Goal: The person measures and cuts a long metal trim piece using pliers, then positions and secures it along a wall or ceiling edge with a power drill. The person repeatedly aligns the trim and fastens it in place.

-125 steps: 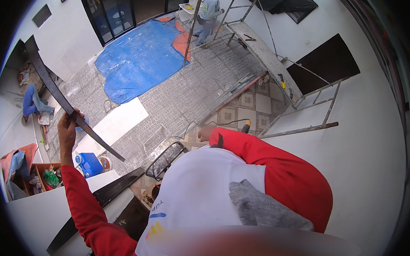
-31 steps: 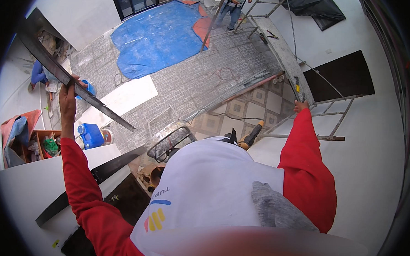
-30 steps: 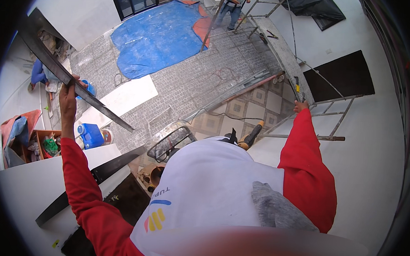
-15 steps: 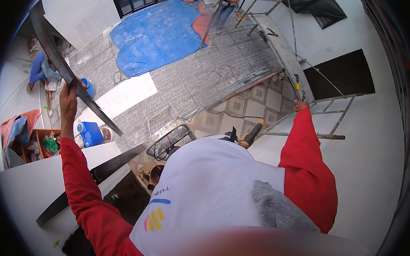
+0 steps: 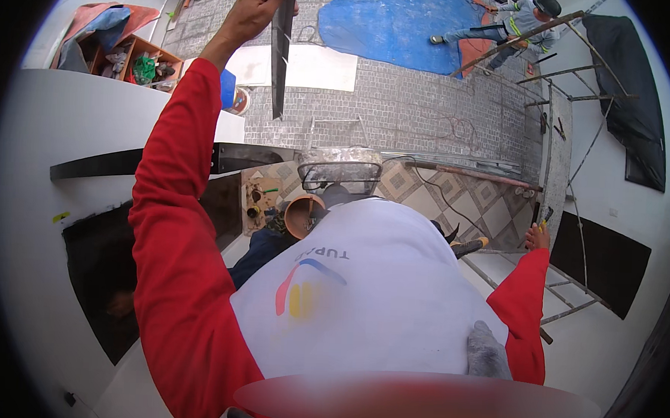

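Note:
My left hand (image 5: 248,15) is closed round a long, dark, thin strip (image 5: 279,72) near the top, which hangs down from it past a white sheet on the floor. My right hand (image 5: 537,237) reaches to the scaffold plank (image 5: 557,166) at the right, fingers curled beside a yellow and black tool (image 5: 545,218). Whether it grips the tool or the plank's edge I cannot make out. Below me a grimy step stool or frame (image 5: 340,166) and an orange bucket (image 5: 305,215) sit among my legs, partly hidden by my body.
A worker (image 5: 522,23) bends by metal scaffold poles (image 5: 580,70) at top right, over blue and orange tarps (image 5: 388,24). A wooden box of oddments (image 5: 139,62), a blue jug (image 5: 227,88) and another dark strip (image 5: 90,166) are at left. Pipes (image 5: 456,169) lie across the middle.
My view has turned, so the yard sits higher and straighter. The dark strip in my left hand now hangs nearly vertical instead of slanting. The co-worker at top right has bent over.

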Demonstrator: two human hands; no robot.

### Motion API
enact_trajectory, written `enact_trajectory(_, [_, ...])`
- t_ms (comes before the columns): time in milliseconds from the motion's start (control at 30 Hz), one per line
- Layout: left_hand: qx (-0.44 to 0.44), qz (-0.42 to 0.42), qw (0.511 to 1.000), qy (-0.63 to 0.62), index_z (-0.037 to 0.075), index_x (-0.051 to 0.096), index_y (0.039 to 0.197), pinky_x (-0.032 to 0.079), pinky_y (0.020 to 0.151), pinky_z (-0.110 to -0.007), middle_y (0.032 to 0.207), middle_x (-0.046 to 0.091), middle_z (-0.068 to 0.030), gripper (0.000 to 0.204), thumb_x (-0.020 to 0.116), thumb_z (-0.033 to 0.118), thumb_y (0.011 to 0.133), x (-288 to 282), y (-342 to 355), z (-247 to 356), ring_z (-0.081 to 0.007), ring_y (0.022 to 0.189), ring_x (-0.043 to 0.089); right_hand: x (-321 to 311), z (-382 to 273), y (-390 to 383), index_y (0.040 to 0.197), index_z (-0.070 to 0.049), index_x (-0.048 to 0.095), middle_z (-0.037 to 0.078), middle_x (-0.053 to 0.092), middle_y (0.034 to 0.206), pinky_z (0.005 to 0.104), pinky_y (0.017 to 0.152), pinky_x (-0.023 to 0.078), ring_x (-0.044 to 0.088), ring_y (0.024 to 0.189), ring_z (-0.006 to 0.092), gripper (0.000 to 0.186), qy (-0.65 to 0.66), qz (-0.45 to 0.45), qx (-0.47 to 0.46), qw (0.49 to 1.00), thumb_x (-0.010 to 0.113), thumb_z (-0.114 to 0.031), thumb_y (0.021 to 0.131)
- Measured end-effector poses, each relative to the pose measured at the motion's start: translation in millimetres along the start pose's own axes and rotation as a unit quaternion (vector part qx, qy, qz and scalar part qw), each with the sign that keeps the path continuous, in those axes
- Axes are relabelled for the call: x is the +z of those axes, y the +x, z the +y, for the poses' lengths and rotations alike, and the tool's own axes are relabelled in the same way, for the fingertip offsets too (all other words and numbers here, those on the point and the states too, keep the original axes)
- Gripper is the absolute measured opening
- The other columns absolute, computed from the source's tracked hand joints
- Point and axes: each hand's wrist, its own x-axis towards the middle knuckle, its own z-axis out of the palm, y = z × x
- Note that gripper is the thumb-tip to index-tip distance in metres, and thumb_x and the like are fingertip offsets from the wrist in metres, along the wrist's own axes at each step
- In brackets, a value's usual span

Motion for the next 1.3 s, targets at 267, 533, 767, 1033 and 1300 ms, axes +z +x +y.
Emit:
enact_trajectory(267, [0.044, 0.058, 0.996, 0.057, 0.0, 0.067, 0.106, 0.055, 0.076, -0.034, 0.086, 0.071, -0.007, 0.021, 0.05, 0.011, 0.101, 5, 1, 8, -0.0161, 0.081, 0.067, 156, -116, 13, 0.158, -0.013, 0.038, 0.012, 0.07, 0.12, 0.0312, 0.06, 0.054, 0.072, 0.087, 0.0197, 0.074, -0.088, -0.146, -0.151, 0.974, 0.071, -0.035, 0.096])
enact_trajectory(533, [0.008, 0.06, 0.997, 0.051, 0.0, 0.066, 0.105, 0.055, 0.075, -0.033, 0.086, 0.071, -0.0066, 0.02, 0.049, 0.008, 0.101, 2, 1, 4, -0.0164, 0.081, 0.068, 326, -234, -39, 0.158, -0.012, 0.037, 0.016, 0.07, 0.116, 0.0342, 0.063, 0.055, 0.073, 0.086, 0.0223, 0.075, -0.187, -0.27, -0.287, 0.9, 0.073, -0.028, 0.094])
enact_trajectory(767, [-0.002, 0.061, 0.997, 0.05, 0.0, 0.066, 0.108, 0.053, 0.077, -0.032, 0.088, 0.07, -0.0058, 0.02, 0.05, 0.01, 0.103, 1, -2, 12, -0.0161, 0.083, 0.066, 365, -273, -46, 0.159, -0.008, 0.036, 0.015, 0.072, 0.116, 0.034, 0.067, 0.057, 0.072, 0.092, 0.0206, 0.075, -0.237, -0.269, -0.335, 0.871, 0.072, -0.032, 0.097])
enact_trajectory(1033, [-0.014, 0.047, 0.997, 0.06, -0.001, 0.067, 0.107, 0.052, 0.078, -0.03, 0.091, 0.067, -0.0024, 0.02, 0.052, 0.012, 0.105, 0, -6, 11, -0.0128, 0.084, 0.062, 357, -252, -41, 0.14, -0.003, 0.051, 0.014, 0.072, 0.104, 0.036, 0.069, 0.055, 0.071, 0.086, 0.0231, 0.065, -0.271, -0.16, -0.323, 0.892, 0.076, -0.037, 0.091])
enact_trajectory(1300, [-0.015, -0.012, 1.0, 0.001, 0.003, 0.065, 0.119, 0.054, 0.093, -0.034, 0.098, 0.072, -0.007, 0.031, 0.049, 0.028, 0.111, -8, -5, -7, -0.0161, 0.096, 0.07, 357, -263, -1, 0.16, -0.008, 0.032, 0.026, 0.056, 0.14, 0.0502, 0.105, 0.048, 0.056, 0.128, 0.0398, 0.101, -0.239, -0.026, -0.434, 0.868, 0.082, -0.048, 0.082])
